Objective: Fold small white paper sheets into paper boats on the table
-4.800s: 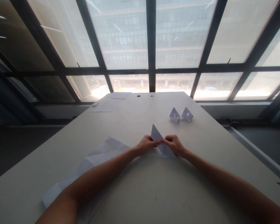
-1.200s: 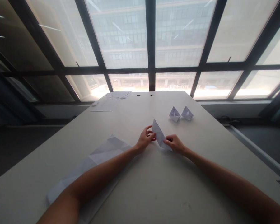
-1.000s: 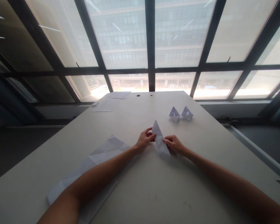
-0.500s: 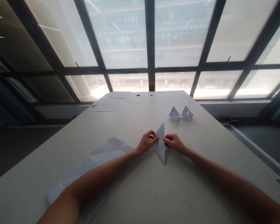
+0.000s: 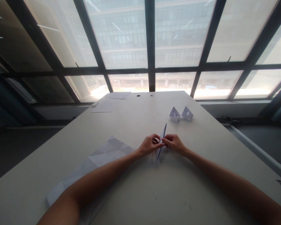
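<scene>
A folded white paper (image 5: 159, 152) is held on edge over the middle of the table, its narrow side facing me. From the left, my left hand (image 5: 151, 144) pinches it between thumb and fingers. My right hand (image 5: 173, 142) grips the same paper from the right, its fingertips almost meeting those of the left. The fingers hide the paper's central part. Beyond my right hand stand two small folded paper boats (image 5: 175, 114), side by side.
A large creased sheet of paper (image 5: 107, 153) lies under and beside my left forearm. Flat sheets (image 5: 103, 105) rest at the table's far left. The white table (image 5: 140, 122) runs up to a wall of windows (image 5: 175, 40).
The folded paper has turned from showing its broad face to standing nearly edge-on. My left hand has shifted slightly right, bringing both hands' fingertips closer together.
</scene>
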{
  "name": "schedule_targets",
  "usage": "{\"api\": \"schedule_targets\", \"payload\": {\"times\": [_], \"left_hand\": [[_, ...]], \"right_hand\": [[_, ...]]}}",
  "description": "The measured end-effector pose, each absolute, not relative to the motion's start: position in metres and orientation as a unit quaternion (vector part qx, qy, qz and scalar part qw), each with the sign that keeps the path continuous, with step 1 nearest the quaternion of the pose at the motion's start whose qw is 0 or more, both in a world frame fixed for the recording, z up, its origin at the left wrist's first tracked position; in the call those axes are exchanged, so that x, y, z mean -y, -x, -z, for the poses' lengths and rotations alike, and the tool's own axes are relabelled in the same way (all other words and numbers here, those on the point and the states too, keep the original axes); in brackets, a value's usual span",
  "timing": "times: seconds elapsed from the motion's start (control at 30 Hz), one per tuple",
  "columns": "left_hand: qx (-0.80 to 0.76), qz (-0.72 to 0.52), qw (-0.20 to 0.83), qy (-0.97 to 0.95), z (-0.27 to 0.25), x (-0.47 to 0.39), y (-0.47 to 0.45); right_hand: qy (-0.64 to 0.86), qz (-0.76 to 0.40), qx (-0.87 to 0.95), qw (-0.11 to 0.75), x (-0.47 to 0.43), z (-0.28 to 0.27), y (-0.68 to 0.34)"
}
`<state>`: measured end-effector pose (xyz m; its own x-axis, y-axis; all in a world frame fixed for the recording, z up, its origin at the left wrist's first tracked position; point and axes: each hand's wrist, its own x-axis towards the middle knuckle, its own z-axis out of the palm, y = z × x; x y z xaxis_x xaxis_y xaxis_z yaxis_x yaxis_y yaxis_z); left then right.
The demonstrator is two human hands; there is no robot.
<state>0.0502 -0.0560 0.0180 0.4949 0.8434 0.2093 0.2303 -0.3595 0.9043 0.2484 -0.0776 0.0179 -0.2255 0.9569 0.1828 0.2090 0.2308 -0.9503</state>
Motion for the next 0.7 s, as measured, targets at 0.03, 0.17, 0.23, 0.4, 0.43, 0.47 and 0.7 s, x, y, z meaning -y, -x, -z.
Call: {"api": "schedule_targets", "payload": {"times": [0.03, 0.17, 0.23, 0.4, 0.43, 0.47, 0.7], "left_hand": [[-0.359, -0.349, 0.439, -0.746, -0.018, 0.056, -0.050], [-0.360, -0.353, 0.452, -0.736, -0.017, 0.052, -0.049], [-0.352, -0.360, 0.470, -0.725, -0.017, 0.050, -0.049], [-0.321, -0.375, 0.525, -0.693, -0.018, 0.046, -0.046], [-0.312, -0.374, 0.540, -0.686, -0.019, 0.045, -0.045], [-0.304, -0.372, 0.556, -0.678, -0.019, 0.044, -0.044], [-0.276, -0.346, 0.655, -0.613, -0.024, 0.043, -0.041]], "right_hand": [[0.446, -0.429, 0.654, 0.434, 0.078, -0.018, -0.248], [0.454, -0.426, 0.653, 0.432, 0.078, -0.019, -0.248], [0.457, -0.424, 0.652, 0.432, 0.077, -0.019, -0.248], [0.467, -0.429, 0.638, 0.437, 0.075, -0.014, -0.249], [0.471, -0.429, 0.635, 0.438, 0.074, -0.013, -0.249], [0.474, -0.427, 0.632, 0.439, 0.074, -0.011, -0.249], [0.483, -0.409, 0.620, 0.463, 0.068, -0.004, -0.251]]}}
